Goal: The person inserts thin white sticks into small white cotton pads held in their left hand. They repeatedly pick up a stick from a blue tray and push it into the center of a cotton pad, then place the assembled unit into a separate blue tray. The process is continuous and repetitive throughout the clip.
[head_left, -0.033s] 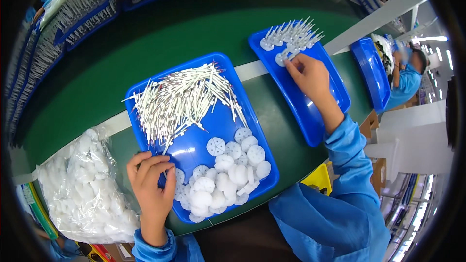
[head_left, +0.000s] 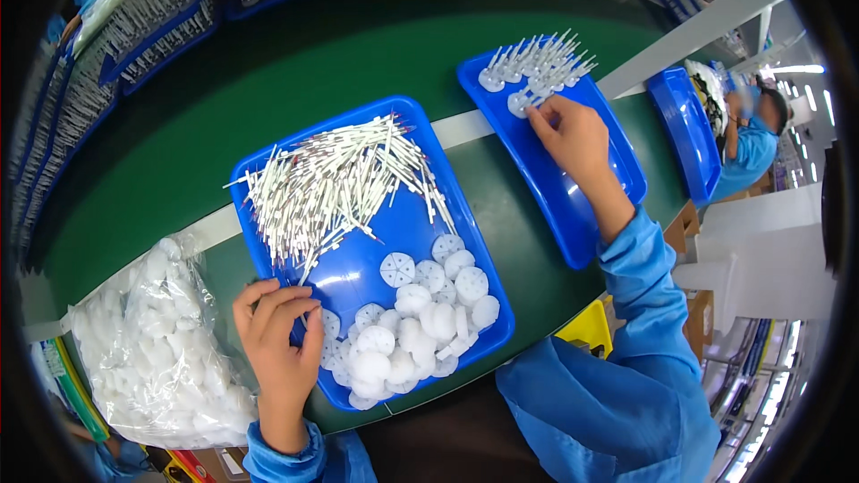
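My right hand [head_left: 573,139] is over a long blue tray [head_left: 573,224], thumb and forefinger pinched at a white disc with a thin upright stem [head_left: 519,105]. Several like pieces [head_left: 546,63] stand upright at that tray's far end. At the left edge of a wider blue tray [head_left: 344,282], my left hand [head_left: 279,331] is curled, thumb and forefinger tips close together; what lies between them, if anything, is too small to make out. That tray holds a heap of thin white sticks [head_left: 331,183] at its far side and a pile of round white discs [head_left: 412,331] at its near side.
A clear plastic bag of white parts [head_left: 161,349] lies left of the wider tray on the green table [head_left: 349,54]. Trays filled with stemmed pieces [head_left: 170,27] line the far and left edges. A blue tray [head_left: 684,134] and a co-worker [head_left: 752,143] are at the right.
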{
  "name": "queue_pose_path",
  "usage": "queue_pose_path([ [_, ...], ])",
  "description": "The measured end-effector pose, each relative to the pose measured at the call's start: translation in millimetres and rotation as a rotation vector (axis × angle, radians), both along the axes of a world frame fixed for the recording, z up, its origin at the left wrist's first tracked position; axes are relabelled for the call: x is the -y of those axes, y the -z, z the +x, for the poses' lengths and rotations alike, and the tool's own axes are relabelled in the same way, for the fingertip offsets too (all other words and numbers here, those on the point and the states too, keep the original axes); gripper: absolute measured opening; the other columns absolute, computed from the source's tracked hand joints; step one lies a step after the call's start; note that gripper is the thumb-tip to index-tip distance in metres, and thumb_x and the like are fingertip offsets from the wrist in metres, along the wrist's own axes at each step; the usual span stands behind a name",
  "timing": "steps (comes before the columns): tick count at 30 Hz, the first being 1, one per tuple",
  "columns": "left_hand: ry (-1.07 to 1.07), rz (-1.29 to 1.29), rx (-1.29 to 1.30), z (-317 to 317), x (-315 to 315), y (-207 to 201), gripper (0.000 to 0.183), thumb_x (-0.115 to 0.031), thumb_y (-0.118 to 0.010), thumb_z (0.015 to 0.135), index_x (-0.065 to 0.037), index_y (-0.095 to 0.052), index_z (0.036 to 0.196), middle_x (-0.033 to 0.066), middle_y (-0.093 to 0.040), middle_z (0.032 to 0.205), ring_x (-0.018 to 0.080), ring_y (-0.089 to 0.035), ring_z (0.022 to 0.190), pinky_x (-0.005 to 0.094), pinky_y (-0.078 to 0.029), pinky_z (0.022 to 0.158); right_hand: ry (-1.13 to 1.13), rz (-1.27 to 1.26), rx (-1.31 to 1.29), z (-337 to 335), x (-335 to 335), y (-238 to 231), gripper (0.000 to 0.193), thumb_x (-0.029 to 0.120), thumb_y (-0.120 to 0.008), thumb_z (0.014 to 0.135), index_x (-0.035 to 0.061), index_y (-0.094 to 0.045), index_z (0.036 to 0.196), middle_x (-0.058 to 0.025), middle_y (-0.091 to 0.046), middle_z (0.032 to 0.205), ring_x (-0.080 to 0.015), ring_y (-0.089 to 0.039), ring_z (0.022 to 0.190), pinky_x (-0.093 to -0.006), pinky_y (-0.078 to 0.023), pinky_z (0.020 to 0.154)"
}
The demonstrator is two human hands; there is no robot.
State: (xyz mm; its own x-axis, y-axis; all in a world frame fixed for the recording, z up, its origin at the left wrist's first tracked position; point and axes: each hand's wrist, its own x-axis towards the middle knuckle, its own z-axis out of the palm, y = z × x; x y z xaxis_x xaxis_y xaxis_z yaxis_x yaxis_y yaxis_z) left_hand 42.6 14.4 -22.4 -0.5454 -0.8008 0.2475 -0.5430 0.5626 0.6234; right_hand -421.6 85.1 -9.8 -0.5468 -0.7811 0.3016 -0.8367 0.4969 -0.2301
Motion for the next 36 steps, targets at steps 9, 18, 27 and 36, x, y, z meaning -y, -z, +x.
queue_pose_path([
  [9,0.097,-0.191,0.106,-20.5,4.4,-38.4,0.013,-0.002,-0.078,0.086,-0.007,-0.074,0.098,0.0069,-0.078,0.111,0.0321,-0.07,0.113,0.0544,-0.044,0.112,-0.237,0.005,-0.058,15.5,-5.2,-6.2,0.021,0.025,-0.08,0.095,0.0126,-0.078,0.112,-0.0075,-0.077,0.109,-0.0288,-0.076,0.088,-0.0416,-0.06,0.075],
  [18,0.378,-0.03,0.122,-88.2,16.6,-30.4,0.034,-0.007,-0.083,0.085,-0.01,-0.079,0.119,0.0084,-0.071,0.123,0.0286,-0.073,0.102,0.0406,-0.06,0.088,-0.883,-0.014,-0.103,92.8,-1.3,-42.4,0.014,0.014,-0.077,0.086,0.0121,-0.082,0.1,-0.0043,-0.077,0.104,-0.0257,-0.073,0.104,-0.0422,-0.058,0.093],
  [27,0.346,0.149,-0.065,-74.3,24.6,-8.5,0.019,-0.013,-0.083,0.087,-0.012,-0.074,0.103,0.0047,-0.071,0.1,0.0293,-0.073,0.093,0.0412,-0.06,0.08,-1.257,0.409,-0.254,103.7,17.0,-60.2,0.028,0.02,-0.081,0.08,0.0139,-0.081,0.107,0.0006,-0.075,0.115,-0.0229,-0.066,0.121,-0.052,-0.04,0.128],
  [36,0.232,0.336,-0.403,-72.9,26.3,-8.1,0.021,-0.001,-0.084,0.089,-0.007,-0.076,0.107,0.0065,-0.071,0.096,0.0183,-0.071,0.08,0.0325,-0.058,0.068,-1.043,0.174,-0.004,144.6,25.1,-26.5,0.034,0.021,-0.083,0.082,0.0128,-0.078,0.116,-0.0012,-0.074,0.121,-0.0218,-0.067,0.123,-0.0502,-0.043,0.122],
])
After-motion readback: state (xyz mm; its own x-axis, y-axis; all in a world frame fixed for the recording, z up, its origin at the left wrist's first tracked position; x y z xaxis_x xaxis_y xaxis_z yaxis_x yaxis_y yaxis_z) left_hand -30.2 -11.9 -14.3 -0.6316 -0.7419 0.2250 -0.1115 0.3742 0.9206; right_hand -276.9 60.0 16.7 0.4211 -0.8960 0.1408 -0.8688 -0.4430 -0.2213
